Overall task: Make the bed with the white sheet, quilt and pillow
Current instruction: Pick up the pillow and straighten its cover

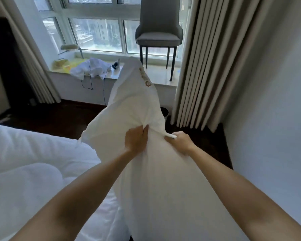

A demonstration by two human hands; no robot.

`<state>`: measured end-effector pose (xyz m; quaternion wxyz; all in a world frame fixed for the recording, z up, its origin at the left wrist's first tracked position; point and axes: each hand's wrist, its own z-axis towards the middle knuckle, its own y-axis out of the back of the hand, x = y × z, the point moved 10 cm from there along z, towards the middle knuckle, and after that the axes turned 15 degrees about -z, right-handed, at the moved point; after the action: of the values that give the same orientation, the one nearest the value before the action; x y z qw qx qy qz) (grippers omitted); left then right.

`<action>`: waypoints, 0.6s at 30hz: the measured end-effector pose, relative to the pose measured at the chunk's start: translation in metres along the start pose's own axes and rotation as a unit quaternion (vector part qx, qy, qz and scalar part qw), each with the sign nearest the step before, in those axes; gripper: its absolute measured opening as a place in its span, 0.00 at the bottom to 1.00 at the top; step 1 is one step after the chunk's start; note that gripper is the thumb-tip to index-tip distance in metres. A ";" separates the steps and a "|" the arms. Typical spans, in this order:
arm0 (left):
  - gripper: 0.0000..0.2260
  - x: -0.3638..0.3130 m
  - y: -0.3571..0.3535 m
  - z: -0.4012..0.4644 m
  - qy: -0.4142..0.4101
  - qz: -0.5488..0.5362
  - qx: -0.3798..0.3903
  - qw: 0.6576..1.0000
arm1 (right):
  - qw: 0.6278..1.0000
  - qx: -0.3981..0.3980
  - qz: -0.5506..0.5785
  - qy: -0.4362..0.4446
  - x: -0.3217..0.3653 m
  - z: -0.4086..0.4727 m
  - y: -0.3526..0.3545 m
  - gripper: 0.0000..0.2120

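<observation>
A white pillow (pixel 134 108) with a small gold logo near its top stands on end in front of me, its far corner pointing at the window. My left hand (pixel 136 139) grips a bunch of the pillowcase fabric at the middle. My right hand (pixel 178 140) pinches a fold of the same fabric just to the right. A puffy white quilt (pixel 30 162) lies heaped on the bed at the left. A flat strip of white sheet (pixel 101 218) shows at the bottom between my forearms.
A grey chair (pixel 159 32) stands on the window ledge (pixel 161 76). White clothes (pixel 92 67), a yellow bag and a cable lie on the ledge at left. Beige curtains (pixel 214 63) hang at right, beside a white wall. Dark wooden floor (pixel 59 117) lies beyond the bed.
</observation>
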<state>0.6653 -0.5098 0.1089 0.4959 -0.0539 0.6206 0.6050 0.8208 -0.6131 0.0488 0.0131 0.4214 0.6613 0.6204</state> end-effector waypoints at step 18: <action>0.24 0.102 -0.072 0.436 0.134 0.005 -0.081 0.988 | 0.994 -0.074 -0.082 -0.004 0.026 0.457 0.090 0.16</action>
<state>0.9022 -0.1232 0.0867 0.3992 -0.1718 0.6304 0.6432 1.0994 -0.2395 0.0324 0.0974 0.3659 0.6462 0.6626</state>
